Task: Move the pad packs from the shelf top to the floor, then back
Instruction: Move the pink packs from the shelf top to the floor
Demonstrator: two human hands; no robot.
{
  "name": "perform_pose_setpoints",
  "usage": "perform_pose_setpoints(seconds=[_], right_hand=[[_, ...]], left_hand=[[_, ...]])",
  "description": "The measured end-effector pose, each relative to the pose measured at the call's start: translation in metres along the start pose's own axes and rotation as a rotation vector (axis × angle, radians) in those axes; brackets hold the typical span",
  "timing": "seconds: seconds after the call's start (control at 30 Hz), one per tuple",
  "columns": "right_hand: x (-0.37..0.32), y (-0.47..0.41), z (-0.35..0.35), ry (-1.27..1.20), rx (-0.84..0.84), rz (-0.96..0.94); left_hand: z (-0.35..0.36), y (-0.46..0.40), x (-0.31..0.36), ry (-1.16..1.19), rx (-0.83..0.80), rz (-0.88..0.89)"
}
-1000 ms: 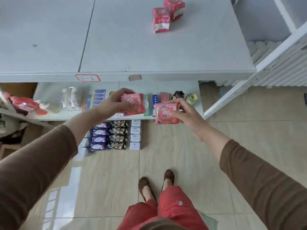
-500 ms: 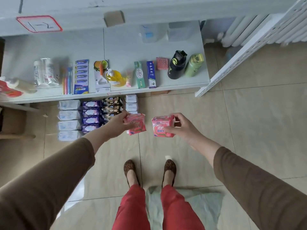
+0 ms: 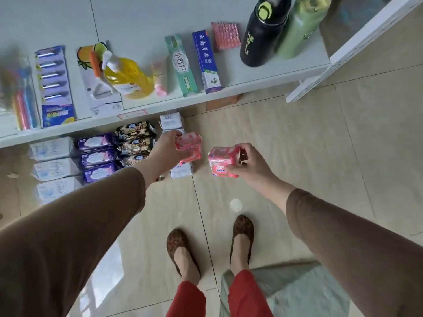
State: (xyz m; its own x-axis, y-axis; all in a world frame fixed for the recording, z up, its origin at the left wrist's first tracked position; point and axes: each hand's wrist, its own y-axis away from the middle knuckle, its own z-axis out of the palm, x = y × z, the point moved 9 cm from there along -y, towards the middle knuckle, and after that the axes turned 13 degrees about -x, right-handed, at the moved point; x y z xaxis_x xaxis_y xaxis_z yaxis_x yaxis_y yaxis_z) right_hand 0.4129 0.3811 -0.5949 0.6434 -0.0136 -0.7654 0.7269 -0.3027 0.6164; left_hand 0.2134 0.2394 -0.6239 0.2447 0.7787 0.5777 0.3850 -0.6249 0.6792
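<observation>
**2 pink pad packs held above the tiled floor**

Over the floor (image 3: pixel 297 156) in front of a low white shelf (image 3: pixel 251 81), both arms reach forward in brown sleeves. At far left on the shelf lie toothbrush packs (image 3: pixel 56 85), then a yellow bottle (image 3: pixel 128 76), a green toothpaste box (image 3: pixel 180 65), a blue toothpaste box (image 3: pixel 207 62), a black flask (image 3: pixel 261 35) and a green flask (image 3: pixel 299 26). Under the shelf edge, rows of white packs (image 3: pixel 53 168), purple packs (image 3: pixel 96 156) and dark packs (image 3: pixel 135 140) lie on the floor.

The left hand (image 3: pixel 164 149) grips 1 pink pad pack (image 3: pixel 190 147), fingers curled round its left side, above a white pack on the floor. Just beside it, the right hand (image 3: pixel 249 163) pinches the other pink pad pack (image 3: pixel 220 161), thumb underneath and fingers over its top edge. The 2 packs are near each other but apart, and neither touches the floor. Below them stand 2 feet in patterned brown shoes (image 3: pixel 242 232) under red trousers (image 3: pixel 245 296).
</observation>
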Motion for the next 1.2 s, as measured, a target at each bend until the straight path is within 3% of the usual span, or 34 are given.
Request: perform_pose_setpoints(seconds=[0.3,0.67,0.93,1.2], right_hand=[[0.089,-0.164,0.018,0.232,-0.009,-0.105],[0.16,-0.255,0.032,0.307,0.044,-0.183],[0.167,-0.276,0.039,0.33,0.036,-0.224],[0.14,-0.285,0.052,0.448,0.049,-0.197]], left_hand=[[0.027,-0.159,-0.046,-0.197,0.129,-0.02],[0.024,-0.274,-0.069,-0.71,0.36,0.03],[0.033,-0.295,-0.078,-0.892,0.401,-0.016],[0.026,-0.239,-0.073,-0.834,0.348,0.07]])
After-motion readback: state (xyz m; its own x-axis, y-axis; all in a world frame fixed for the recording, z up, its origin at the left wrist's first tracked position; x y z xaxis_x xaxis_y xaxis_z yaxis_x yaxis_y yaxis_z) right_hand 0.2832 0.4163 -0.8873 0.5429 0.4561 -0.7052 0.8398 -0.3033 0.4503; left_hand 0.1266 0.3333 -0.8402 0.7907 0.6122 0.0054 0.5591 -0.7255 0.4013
